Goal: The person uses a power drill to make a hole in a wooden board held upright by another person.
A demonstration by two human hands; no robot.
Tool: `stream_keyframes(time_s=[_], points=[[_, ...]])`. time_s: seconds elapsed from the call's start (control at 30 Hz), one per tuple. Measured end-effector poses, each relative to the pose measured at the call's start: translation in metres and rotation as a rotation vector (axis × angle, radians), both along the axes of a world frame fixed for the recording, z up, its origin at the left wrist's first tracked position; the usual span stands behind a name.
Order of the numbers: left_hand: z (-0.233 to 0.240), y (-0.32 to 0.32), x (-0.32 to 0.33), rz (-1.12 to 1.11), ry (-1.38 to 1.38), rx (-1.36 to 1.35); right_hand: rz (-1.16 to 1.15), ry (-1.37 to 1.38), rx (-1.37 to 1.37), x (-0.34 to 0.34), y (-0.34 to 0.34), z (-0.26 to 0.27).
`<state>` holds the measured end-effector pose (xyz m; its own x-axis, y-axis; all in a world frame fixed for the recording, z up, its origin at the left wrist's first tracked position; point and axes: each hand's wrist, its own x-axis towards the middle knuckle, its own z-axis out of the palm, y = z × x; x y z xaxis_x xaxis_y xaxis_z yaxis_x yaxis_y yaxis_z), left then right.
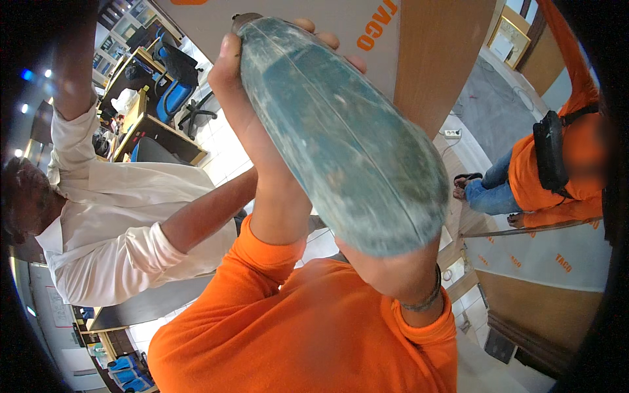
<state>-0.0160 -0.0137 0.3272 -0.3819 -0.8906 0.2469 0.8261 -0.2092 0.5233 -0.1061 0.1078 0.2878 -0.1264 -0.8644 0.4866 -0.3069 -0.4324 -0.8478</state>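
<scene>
A large, cloudy blue-green plastic bottle with a lengthwise seam lies slanted close before the camera. Its dark neck or cap points to the upper left. My left hand grips the neck end from behind, thumb on the left side, with fingertips showing past the right edge. Under the wide, rounded end is my right hand, mostly covered by the bottle; its fingers are hidden, and a dark bracelet circles the wrist. Behind the bottle stands a pale panel with orange lettering and a wood-coloured strip.
Close on my left is a person in a white shirt, one arm raised, the other reaching behind my left forearm. Another person in orange stands at the right. A desk and blue office chair are at upper left; a socket strip lies right.
</scene>
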Motion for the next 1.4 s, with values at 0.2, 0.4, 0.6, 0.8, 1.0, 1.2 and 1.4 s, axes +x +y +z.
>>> stream_keyframes(time_s=[0.2, 0.4, 0.6, 0.8, 1.0, 1.2, 1.4], points=[[-0.014, -0.007, 0.004, 0.156, -0.174, -0.180, 0.009, -0.051, -0.008, -0.003, 0.009, -0.009], [-0.008, -0.018, 0.023, -0.462, 0.166, -0.206, -0.010, -0.031, -0.157, 0.007, 0.003, -0.006], [-0.016, 0.002, 0.007, -0.268, 0.168, -0.129, 0.074, -0.068, 0.074, -0.008, 0.013, -0.006], [-0.032, -0.020, 0.004, -0.646, 0.268, -0.378, 0.090, -0.097, 0.090, -0.022, 0.010, 0.007], [-0.018, -0.003, 0.015, -0.389, 0.162, -0.260, 0.092, -0.092, 0.053, -0.012, 0.021, -0.008], [-0.008, -0.029, 0.020, -0.487, 0.117, -0.309, -0.002, -0.084, -0.059, -0.009, 0.007, -0.006], [-0.011, -0.028, 0.009, -0.085, 0.026, -0.224, 0.011, -0.071, 0.031, -0.006, -0.006, 0.000]])
